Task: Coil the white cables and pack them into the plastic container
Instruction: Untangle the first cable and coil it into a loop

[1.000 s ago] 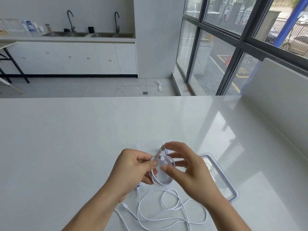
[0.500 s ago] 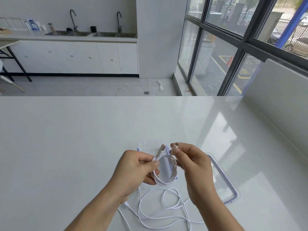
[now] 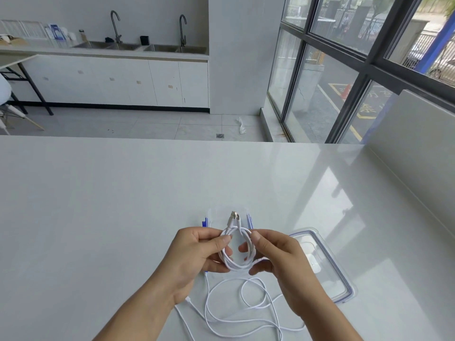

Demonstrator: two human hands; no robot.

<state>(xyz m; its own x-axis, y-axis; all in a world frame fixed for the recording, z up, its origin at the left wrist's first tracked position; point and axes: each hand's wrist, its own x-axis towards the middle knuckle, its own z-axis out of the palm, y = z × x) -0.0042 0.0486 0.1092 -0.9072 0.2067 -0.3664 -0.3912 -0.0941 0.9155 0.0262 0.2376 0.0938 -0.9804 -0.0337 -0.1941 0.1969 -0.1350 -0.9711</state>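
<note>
Head: left hand [image 3: 194,254], right hand [image 3: 278,257] pinch coil [image 3: 235,266] edges.

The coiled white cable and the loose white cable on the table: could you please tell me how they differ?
The coiled white cable is wound into one small, tight loop; the loose white cable sprawls in wide, uneven loops. The coiled white cable is pinched between the left hand and the right hand; the loose white cable lies untouched on the table. Both are thin and white.

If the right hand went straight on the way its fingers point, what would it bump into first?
Likely the left hand, gripping the opposite side of the same small coiled white cable the right hand pinches.
</note>
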